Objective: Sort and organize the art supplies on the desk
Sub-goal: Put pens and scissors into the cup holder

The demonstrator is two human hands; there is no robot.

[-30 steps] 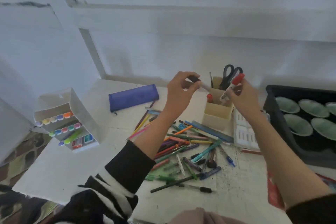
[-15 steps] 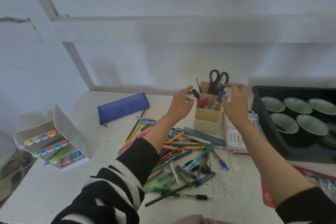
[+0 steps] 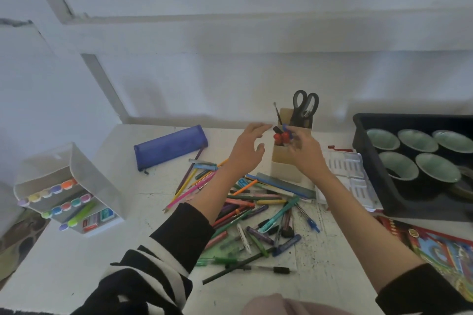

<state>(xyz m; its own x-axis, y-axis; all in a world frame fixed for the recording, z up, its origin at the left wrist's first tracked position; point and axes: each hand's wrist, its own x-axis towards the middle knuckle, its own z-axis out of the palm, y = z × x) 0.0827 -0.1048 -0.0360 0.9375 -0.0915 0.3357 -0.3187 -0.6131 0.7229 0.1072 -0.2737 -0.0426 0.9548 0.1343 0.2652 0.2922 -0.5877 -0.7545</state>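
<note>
At the beige holder, the right hand pinches a blue pen, the left hand open alongside.

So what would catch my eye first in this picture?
A jumble of pens lies strewn across the middle of the desk. Behind it, the open left hand and the right hand are at a beige cup with black scissors sticking up. At right sits a black tray of green bowls.
</note>
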